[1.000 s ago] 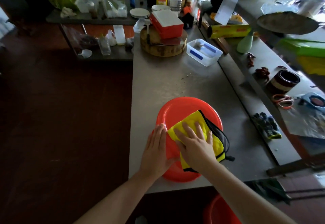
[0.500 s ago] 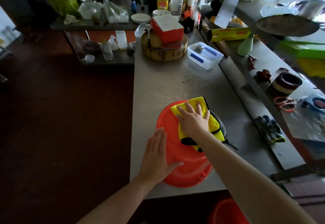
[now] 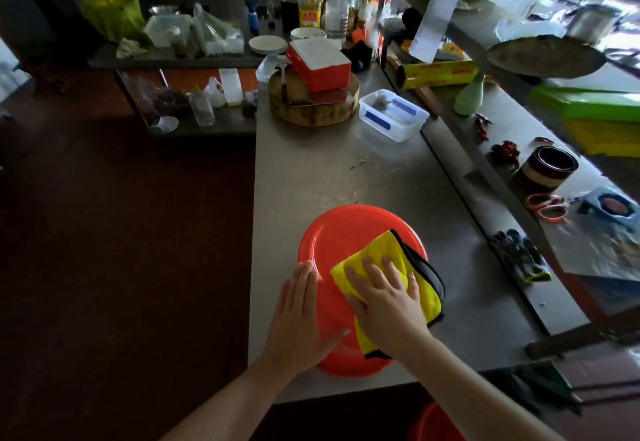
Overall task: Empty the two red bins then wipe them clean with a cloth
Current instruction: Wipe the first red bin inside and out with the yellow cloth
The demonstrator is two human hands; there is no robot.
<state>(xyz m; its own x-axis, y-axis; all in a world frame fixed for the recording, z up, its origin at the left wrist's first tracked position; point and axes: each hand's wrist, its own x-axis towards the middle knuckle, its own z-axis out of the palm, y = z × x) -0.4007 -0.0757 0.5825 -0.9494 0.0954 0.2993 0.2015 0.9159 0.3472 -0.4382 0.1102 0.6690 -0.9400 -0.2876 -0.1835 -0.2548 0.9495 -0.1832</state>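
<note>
Bin: red bin [image 3: 332, 239] sits bottom up on the steel table [image 3: 311, 170], near its front edge.
Cloth: yellow cloth [image 3: 391, 250] with black trim lies on the bin's upturned base, right side.
Right hand: right hand [image 3: 388, 302] flat, fingers straight, pressing the cloth.
Left hand: left hand [image 3: 298, 319] flat, fingers straight, resting on the bin's left side.
Second bin: second red bin [image 3: 433, 423] partly seen below the table edge.

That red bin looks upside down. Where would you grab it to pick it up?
The bin lies bottom-up on the table, its wide, smooth base showing no handle; the left hand only rests flat on it. So probably its lower rim, one hand from each side.
</note>
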